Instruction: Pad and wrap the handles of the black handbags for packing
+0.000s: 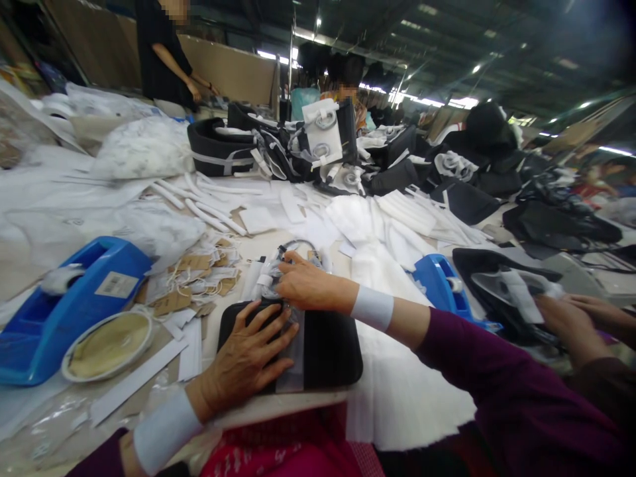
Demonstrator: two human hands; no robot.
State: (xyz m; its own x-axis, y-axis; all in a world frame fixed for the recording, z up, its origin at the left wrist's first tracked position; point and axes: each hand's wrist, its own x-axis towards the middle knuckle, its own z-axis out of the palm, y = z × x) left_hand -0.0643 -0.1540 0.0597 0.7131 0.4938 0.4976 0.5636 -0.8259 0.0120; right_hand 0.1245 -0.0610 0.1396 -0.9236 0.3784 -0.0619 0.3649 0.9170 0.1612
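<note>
sleeves: dark purple | cuffs: white bands at both wrists | lap: pink-red patterned cloth

Left hand [247, 361] presses a black pad [325, 348]; right hand [304, 285] pinches its plastic wrap [267, 275].

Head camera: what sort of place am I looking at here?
Probably a factory packing floor. The long worktable is heaped with black bags and white sheets, blue tape dispensers stand ready, and co-workers work alongside.
</note>
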